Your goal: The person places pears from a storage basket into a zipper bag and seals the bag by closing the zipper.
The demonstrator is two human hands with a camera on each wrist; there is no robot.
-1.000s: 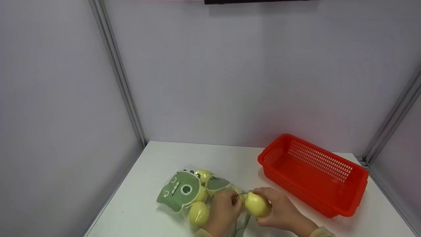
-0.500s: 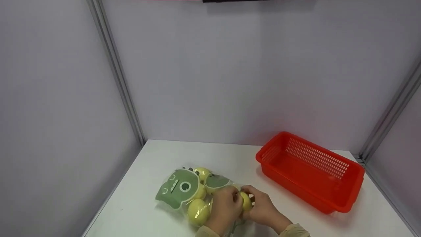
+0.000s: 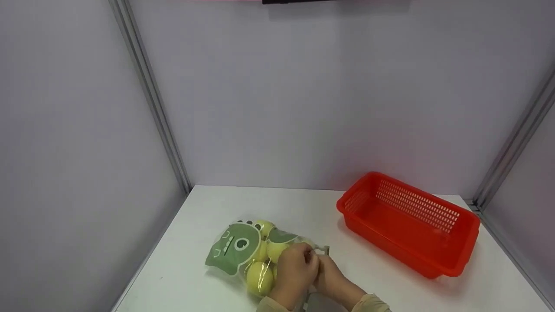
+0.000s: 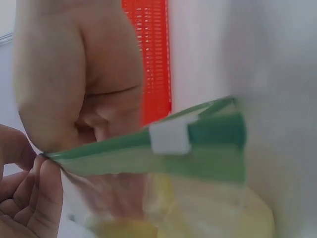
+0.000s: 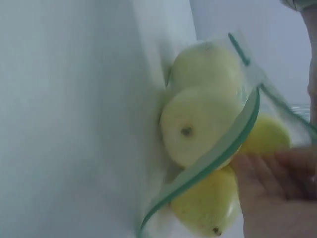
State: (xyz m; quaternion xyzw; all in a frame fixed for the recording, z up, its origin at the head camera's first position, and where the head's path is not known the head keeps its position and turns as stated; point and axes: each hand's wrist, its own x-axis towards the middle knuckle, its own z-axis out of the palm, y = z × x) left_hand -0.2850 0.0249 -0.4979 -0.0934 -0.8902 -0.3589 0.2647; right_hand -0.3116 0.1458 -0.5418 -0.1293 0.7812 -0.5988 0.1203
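A clear zip bag point(image 3: 232, 251) with a green cartoon face lies on the table, with several lemons point(image 3: 260, 281) inside. My left hand point(image 3: 295, 269) pinches the green zip edge point(image 4: 109, 146) at the bag's mouth, as the left wrist view shows. My right hand point(image 3: 333, 279) is at that mouth, its fingers inside the bag behind the zip strip. In the right wrist view, a lemon point(image 5: 267, 135) sits right at the right hand's fingers point(image 5: 255, 173). Whether these fingers grip it, I cannot tell. The left hand hides part of the right hand in the head view.
A red perforated basket point(image 3: 390, 236) stands on the right side of the white table point(image 3: 225, 199). Grey panel walls point(image 3: 260, 108) close off the back and both sides.
My right hand has moved left with a lemon, from beside the bag to inside its mouth; that lemon is now hidden in the head view. My left hand has stayed at the bag's edge.
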